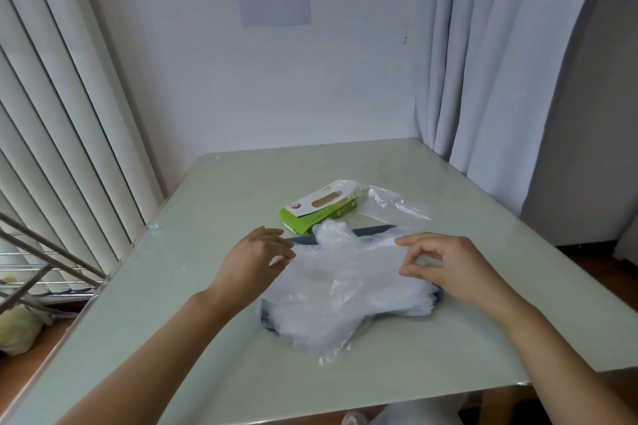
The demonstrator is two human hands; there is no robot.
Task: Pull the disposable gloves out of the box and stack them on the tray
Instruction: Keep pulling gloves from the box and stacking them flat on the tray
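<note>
A green and white glove box point(317, 207) lies on its side on the table, behind the tray. The dark grey tray point(374, 230) is almost covered by a loose stack of clear plastic gloves point(341, 290), which spills over its near edge. My left hand point(255, 260) touches the left edge of the stack, fingers slightly bent. My right hand point(438, 262) hovers at the stack's right side with thumb and forefinger curled close together; whether they pinch a glove cannot be told. One crumpled glove point(333, 233) sticks up at the back of the stack.
A clear plastic bag point(393, 203) lies to the right of the box. The pale green table point(207, 217) ends at a wall behind, blinds on the left and a curtain on the right. A metal rack point(41, 269) stands beyond the left edge.
</note>
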